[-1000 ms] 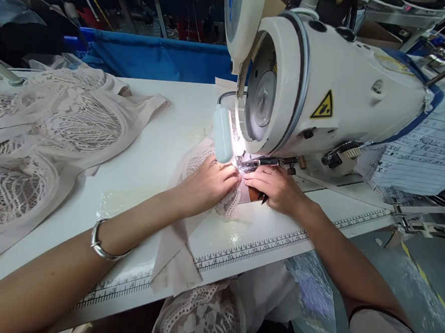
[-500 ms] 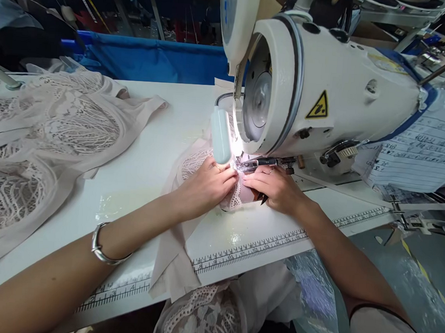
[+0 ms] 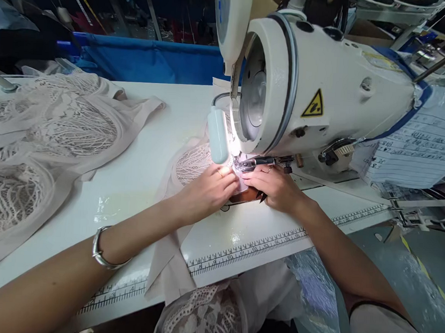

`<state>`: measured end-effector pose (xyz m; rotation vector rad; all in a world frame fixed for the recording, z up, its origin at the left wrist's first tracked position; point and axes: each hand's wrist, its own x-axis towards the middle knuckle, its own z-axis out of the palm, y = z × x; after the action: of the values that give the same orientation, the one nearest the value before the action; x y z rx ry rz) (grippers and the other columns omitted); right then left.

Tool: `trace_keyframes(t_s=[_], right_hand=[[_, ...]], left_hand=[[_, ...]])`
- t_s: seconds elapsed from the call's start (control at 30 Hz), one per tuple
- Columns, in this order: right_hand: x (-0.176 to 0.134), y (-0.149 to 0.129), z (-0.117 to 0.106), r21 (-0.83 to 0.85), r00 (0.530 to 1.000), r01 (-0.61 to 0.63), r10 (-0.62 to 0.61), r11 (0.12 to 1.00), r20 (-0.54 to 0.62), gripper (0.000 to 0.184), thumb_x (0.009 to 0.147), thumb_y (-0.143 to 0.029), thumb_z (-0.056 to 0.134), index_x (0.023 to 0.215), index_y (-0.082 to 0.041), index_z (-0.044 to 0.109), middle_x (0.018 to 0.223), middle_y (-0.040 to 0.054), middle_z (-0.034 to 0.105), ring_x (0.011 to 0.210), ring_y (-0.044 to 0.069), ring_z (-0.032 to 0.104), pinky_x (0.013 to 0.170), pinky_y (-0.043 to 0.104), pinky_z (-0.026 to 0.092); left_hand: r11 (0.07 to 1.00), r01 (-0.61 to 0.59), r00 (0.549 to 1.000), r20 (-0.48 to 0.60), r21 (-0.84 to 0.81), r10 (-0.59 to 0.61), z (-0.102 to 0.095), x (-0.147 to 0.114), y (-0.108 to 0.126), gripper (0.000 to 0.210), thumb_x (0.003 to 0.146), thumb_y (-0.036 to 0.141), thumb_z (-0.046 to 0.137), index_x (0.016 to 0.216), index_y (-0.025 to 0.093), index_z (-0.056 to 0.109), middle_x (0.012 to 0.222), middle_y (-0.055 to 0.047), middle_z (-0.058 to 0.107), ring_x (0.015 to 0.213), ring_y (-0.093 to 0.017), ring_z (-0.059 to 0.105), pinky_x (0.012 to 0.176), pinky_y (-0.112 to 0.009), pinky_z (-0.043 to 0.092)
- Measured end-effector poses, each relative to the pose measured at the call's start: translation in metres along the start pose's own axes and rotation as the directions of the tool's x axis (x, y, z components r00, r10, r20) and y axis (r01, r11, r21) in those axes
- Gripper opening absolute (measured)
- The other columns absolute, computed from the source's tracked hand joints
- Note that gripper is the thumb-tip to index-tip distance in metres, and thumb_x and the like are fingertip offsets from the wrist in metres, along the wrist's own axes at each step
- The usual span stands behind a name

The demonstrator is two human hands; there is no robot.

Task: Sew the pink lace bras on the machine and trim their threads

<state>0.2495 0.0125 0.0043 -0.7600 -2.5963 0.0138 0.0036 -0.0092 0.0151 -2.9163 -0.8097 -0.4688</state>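
Note:
My left hand point(image 3: 209, 191) is closed on the edge of a beige lace bra point(image 3: 192, 163), just in front of the sewing machine's needle area point(image 3: 238, 162). From the other side, the closed fingers of my right hand point(image 3: 276, 187) pinch the same edge. A dark pointed tip point(image 3: 261, 195) pokes out under the right palm; I cannot make out the rest of it. One fabric strip of the bra point(image 3: 171, 271) drapes over the table's front edge. The needle and presser foot are mostly hidden by glare and fingers.
The white sewing machine head point(image 3: 325, 87) fills the upper right, with a pale blue lamp point(image 3: 217, 136) beside its needle end. More lace bras point(image 3: 85, 123) lie in a pile at left. A printed ruler point(image 3: 247, 251) runs along the front edge. Handwritten paper point(image 3: 423, 143) hangs at right.
The lace edge between my hands has moved away from me toward the needle, baring more of the brown plate. My left fingers have curled in more. The whole view has shifted slightly.

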Motion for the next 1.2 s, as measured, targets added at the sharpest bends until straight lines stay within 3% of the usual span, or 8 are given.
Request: trace_keyframes(t_s=[0.1, 0.37, 0.57, 0.77, 1.0, 1.2], right_hand=[[-0.001, 0.001, 0.0, -0.033, 0.998, 0.047, -0.048, 0.998, -0.029, 0.031, 0.095, -0.007, 0.045, 0.107, -0.019, 0.071, 0.111, 0.007, 0.077, 0.103, 0.023, 0.064, 0.08, 0.037, 0.053], [0.001, -0.003, -0.007, 0.005, 1.0, 0.021, -0.021, 1.0, 0.009, 0.026, 0.097, -0.011, 0.047, 0.087, -0.022, 0.069, 0.085, 0.0041, 0.073, 0.088, 0.02, 0.061, 0.076, 0.033, 0.048], [-0.001, 0.002, -0.001, 0.003, 1.0, 0.014, -0.014, 1.0, -0.005, 0.027, 0.091, -0.005, 0.047, 0.094, -0.021, 0.069, 0.098, 0.0059, 0.076, 0.092, 0.021, 0.063, 0.081, 0.036, 0.05], [-0.005, 0.006, 0.004, -0.02, 1.0, 0.005, -0.005, 1.0, -0.029, 0.044, 0.083, 0.005, 0.038, 0.104, -0.02, 0.067, 0.116, 0.0068, 0.075, 0.105, 0.022, 0.067, 0.091, 0.038, 0.054], [-0.003, 0.004, 0.001, 0.018, 0.998, 0.038, -0.037, 0.999, -0.049, 0.039, 0.087, 0.003, 0.038, 0.099, -0.021, 0.067, 0.11, 0.0062, 0.076, 0.103, 0.021, 0.068, 0.093, 0.04, 0.055], [-0.001, 0.004, 0.001, 0.09, 0.997, -0.007, 0.014, 0.996, -0.075, 0.035, 0.087, -0.002, 0.043, 0.095, -0.023, 0.07, 0.104, 0.0057, 0.076, 0.098, 0.022, 0.068, 0.087, 0.038, 0.055]], left_hand=[[0.995, -0.066, 0.998, -0.008, -0.068, 0.065, 0.003, 0.0, 0.0, 0.035, 0.1, 0.005, 0.036, 0.118, 0.012, 0.066, 0.108, -0.013, 0.071, 0.099, -0.024, 0.063, 0.089, -0.041, 0.047], [1.0, 0.007, 0.999, -0.031, -0.005, -0.007, 0.007, -0.003, -0.001, 0.036, 0.096, 0.009, 0.044, 0.125, 0.013, 0.064, 0.105, -0.013, 0.068, 0.092, -0.025, 0.058, 0.095, -0.047, 0.043], [0.998, 0.06, 0.998, -0.033, -0.003, -0.06, 0.009, -0.003, -0.008, 0.04, 0.098, 0.004, 0.036, 0.123, 0.014, 0.066, 0.105, -0.013, 0.07, 0.094, -0.025, 0.062, 0.1, -0.053, 0.04], [0.988, 0.123, 0.992, -0.017, -0.091, -0.125, 0.006, -0.003, -0.018, 0.041, 0.098, 0.005, 0.037, 0.122, 0.019, 0.068, 0.119, -0.013, 0.07, 0.099, -0.025, 0.067, 0.101, -0.054, 0.042], [0.967, 0.221, 0.974, 0.087, -0.13, -0.21, 0.001, -0.003, -0.027, 0.053, 0.09, -0.003, 0.034, 0.124, 0.022, 0.067, 0.126, -0.011, 0.069, 0.108, -0.028, 0.066, 0.11, -0.063, 0.032], [0.944, 0.297, 0.95, 0.14, -0.146, -0.277, 0.0, 0.0, -0.026, 0.05, 0.097, 0.003, 0.03, 0.124, 0.023, 0.066, 0.119, -0.01, 0.069, 0.114, -0.029, 0.059, 0.11, -0.06, 0.031]])
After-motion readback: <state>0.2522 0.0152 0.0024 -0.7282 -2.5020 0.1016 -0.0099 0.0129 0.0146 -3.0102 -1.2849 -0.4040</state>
